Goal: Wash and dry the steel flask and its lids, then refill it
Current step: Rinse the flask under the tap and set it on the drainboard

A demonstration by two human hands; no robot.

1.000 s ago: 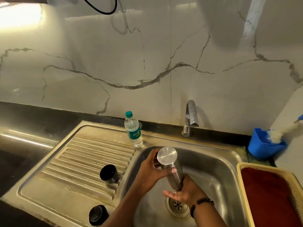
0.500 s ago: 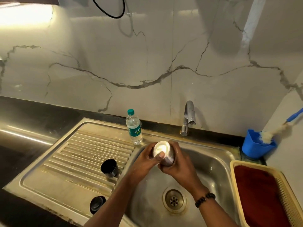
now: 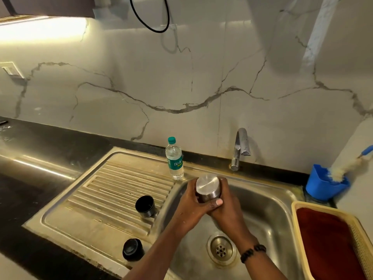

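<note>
So both my hands, left (image 3: 189, 201) and right (image 3: 226, 207), have fingers wrapped round the one steel flask (image 3: 207, 187) above the sink (image 3: 272, 199). Two black lids (image 3: 145, 206) (image 3: 132, 249) sit on the drainboard (image 3: 113, 190), one water bottle (image 3: 174, 159) behind.

White marble-look wall (image 3: 201, 67) with grey veins is filling the far side, and a warm strip of light (image 3: 40, 29) is glowing under the cabinet at far left. A black countertop (image 3: 40, 138) is running along below it, with a wall socket (image 3: 11, 70) sitting at the left edge and a black cable loop (image 3: 149, 17) hanging up top.
</note>
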